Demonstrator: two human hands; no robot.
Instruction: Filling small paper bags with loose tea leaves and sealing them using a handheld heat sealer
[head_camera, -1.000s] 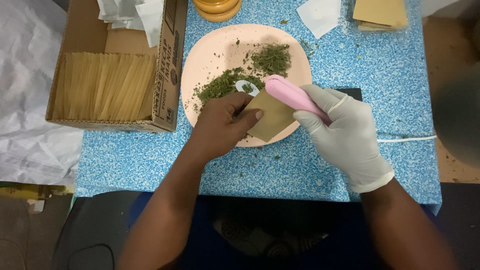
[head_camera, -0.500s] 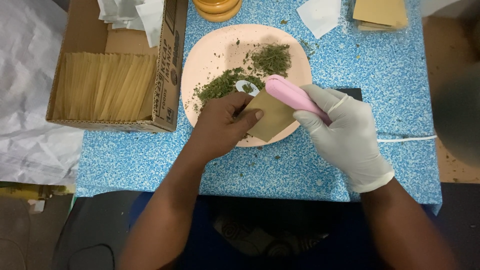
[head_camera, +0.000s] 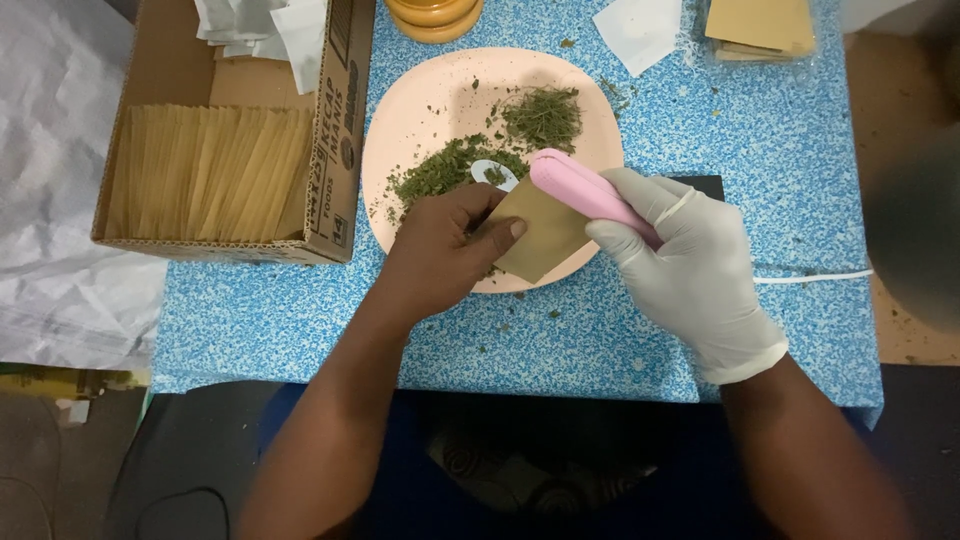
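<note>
Two hands worked over a pink plate (head_camera: 420, 110) on a blue speckled table (head_camera: 780, 170). The left hand (head_camera: 440, 250), bare, pinched a small brown paper pouch (head_camera: 540, 235) by its left edge, thumb on top and fingers curled under. The right hand (head_camera: 690, 270), in a white glove, was closed around a pink sealer (head_camera: 585, 190) whose tip lay across the pouch's upper corner. A white cord (head_camera: 810, 277) ran off to the right from behind that hand.

The pouch hung over the plate's lower right rim, touching both hands. It looked thin, light and limp, likely to crease or tear if gripped hard, so an edge pinch near the corner seemed the sound hold. The sealer looked rigid and smooth, and a full fist around its body suited it.

On the plate: two loose heaps of dried green herb (head_camera: 450, 170), crumbly and easily scattered, and a small white scoop (head_camera: 492, 172) half buried between them. Flecks of herb lay about the table.

To the left, a cardboard box (head_camera: 340, 130) held a tight row of brown pouches on edge, with white papers at its far end. At the far edge of the table sat a yellow-orange jar (head_camera: 432, 15), a white paper slip (head_camera: 640, 30) and a stack of tan sheets (head_camera: 765, 22).
</note>
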